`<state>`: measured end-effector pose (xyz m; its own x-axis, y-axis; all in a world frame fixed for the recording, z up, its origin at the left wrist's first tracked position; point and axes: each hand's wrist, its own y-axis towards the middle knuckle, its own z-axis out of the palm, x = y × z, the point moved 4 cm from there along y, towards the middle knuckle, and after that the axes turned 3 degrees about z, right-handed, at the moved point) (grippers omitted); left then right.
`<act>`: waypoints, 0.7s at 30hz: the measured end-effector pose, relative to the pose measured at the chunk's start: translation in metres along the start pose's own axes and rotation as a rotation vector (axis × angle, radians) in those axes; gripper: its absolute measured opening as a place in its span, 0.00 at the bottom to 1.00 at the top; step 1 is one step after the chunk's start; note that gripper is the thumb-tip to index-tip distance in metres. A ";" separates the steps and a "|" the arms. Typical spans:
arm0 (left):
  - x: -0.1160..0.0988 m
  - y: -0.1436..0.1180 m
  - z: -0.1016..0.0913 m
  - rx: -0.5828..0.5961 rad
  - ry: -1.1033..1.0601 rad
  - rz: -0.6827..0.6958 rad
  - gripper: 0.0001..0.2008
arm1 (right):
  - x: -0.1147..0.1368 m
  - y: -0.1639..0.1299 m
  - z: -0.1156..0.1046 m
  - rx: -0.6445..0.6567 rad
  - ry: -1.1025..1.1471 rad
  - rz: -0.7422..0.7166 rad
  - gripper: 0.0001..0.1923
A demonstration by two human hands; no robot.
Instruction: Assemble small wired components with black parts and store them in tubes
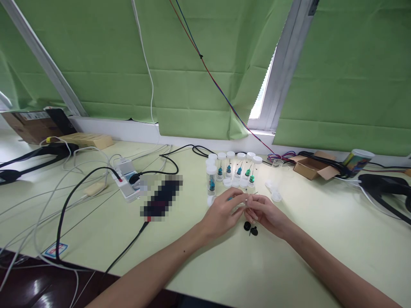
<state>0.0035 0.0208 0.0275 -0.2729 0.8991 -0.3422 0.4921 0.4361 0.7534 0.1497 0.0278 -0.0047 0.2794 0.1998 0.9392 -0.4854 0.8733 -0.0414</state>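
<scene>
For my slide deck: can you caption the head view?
Both hands, left hand and right hand, pinch a thin needle-like piece before a row of white-capped vials.

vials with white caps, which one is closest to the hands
The vial at the left front of the row, blue piece inside, just beyond the left hand; the others stand farther back.

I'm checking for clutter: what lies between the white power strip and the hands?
In the head view, a blurred-out black device on a black cable lies between the power strip and the left hand; otherwise bare table.
</scene>
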 end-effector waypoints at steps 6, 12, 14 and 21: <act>0.000 0.001 0.000 0.011 0.013 -0.033 0.15 | 0.002 0.000 0.001 -0.014 -0.008 -0.013 0.17; 0.000 0.003 -0.001 0.013 0.033 -0.049 0.15 | 0.002 0.000 -0.001 -0.064 -0.015 -0.048 0.17; 0.001 0.005 -0.003 0.006 0.040 -0.051 0.15 | 0.002 0.000 -0.002 -0.096 -0.033 -0.067 0.19; 0.005 0.012 -0.023 -0.280 0.075 -0.134 0.14 | 0.013 -0.006 -0.009 -0.398 -0.477 -0.303 0.18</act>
<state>-0.0110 0.0294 0.0482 -0.3850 0.8244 -0.4149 0.2036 0.5144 0.8330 0.1641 0.0296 0.0049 -0.0840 -0.2167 0.9726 -0.0774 0.9745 0.2104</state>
